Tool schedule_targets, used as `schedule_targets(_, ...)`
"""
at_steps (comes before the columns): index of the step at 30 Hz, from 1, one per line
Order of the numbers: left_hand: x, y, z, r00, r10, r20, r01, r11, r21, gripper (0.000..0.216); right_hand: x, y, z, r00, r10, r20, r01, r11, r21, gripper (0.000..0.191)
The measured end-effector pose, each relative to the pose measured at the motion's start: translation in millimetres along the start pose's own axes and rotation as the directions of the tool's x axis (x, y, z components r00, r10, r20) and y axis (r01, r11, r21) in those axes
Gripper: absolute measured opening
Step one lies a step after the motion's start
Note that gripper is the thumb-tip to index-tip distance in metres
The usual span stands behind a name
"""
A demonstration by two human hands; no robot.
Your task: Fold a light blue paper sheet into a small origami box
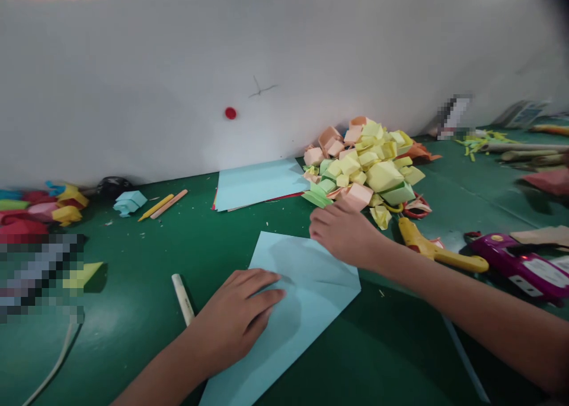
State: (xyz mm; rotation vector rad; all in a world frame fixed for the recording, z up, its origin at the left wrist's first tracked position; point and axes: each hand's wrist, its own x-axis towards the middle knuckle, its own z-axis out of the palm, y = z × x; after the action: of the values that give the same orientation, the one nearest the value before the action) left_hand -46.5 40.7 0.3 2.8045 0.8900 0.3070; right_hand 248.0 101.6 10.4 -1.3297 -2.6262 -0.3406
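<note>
A light blue paper sheet [306,287] with fold creases lies on the green table [146,258] in front of me. My left hand [237,317] rests flat on its near left part, fingers stretched out and pressing the paper. My right hand [342,231] sits at the sheet's far right edge, fingers curled down onto that edge; whether it pinches the paper I cannot make out. Just beyond my right hand is a heap of folded yellow, green and pink paper pieces [368,169].
A stack of blue sheets [258,184] lies by the white partition [178,86]. A white stick [183,299] lies left of my left hand. A yellow glue gun [433,249], a purple tool [520,267], two pencils [162,205] and colored paper shapes [40,207] surround the spot.
</note>
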Motion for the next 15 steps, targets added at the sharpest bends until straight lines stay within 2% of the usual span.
schedule_targets(2,-1,-1,1,1.0,0.002,-0.016,-0.002,1.0,0.0,0.04,12,8,-2,0.992,0.12,-0.043,-0.12,0.993,-0.008,0.042)
schedule_targets(4,-3,-1,2,1.0,0.009,-0.024,-0.009,1.0,-0.006,0.041,18,10,-6,0.989,0.139,-0.05,-0.139,0.99,0.017,0.045)
schedule_targets(6,-4,-1,3,1.0,0.016,-0.018,-0.016,1.0,-0.017,0.042,15,6,-9,1.0,0.001,0.014,-0.002,0.993,0.121,0.037)
schedule_targets(7,-4,-1,4,1.0,0.019,-0.008,-0.02,1.0,-0.022,0.041,11,3,-9,0.99,-0.128,0.064,0.111,0.97,0.218,0.037)
schedule_targets(8,-4,-1,4,1.0,0.021,0.0,-0.021,0.999,-0.024,0.041,6,0,-8,0.972,-0.214,0.097,0.176,0.937,0.302,0.047)
schedule_targets(10,-4,-1,4,1.0,0.018,0.005,-0.018,1.0,-0.016,0.04,-2,-4,-3,0.966,-0.231,0.114,0.184,0.93,0.318,0.065)
schedule_targets(11,-3,-2,4,1.0,0.013,0.001,-0.013,1.0,-0.01,0.04,-4,-3,0,0.982,-0.171,0.082,0.144,0.953,0.265,0.062)
schedule_targets(12,-3,-2,4,1.0,0.009,-0.005,-0.009,1.0,-0.008,0.04,-4,-2,2,0.998,-0.065,0.009,0.062,0.977,0.204,0.051)
schedule_targets(13,-3,-2,4,1.0,0.005,-0.012,-0.006,1.0,-0.01,0.04,-3,0,3,0.993,0.075,-0.093,-0.057,0.983,0.175,0.044)
schedule_targets(14,-4,-2,4,1.0,0.005,-0.014,-0.005,1.0,-0.016,0.041,-1,3,2,0.97,0.17,-0.174,-0.133,0.969,0.206,0.04)
schedule_targets(15,-4,-2,5,1.0,0.008,-0.011,-0.008,1.0,-0.026,0.041,1,5,0,0.951,0.221,-0.215,-0.152,0.943,0.295,0.037)
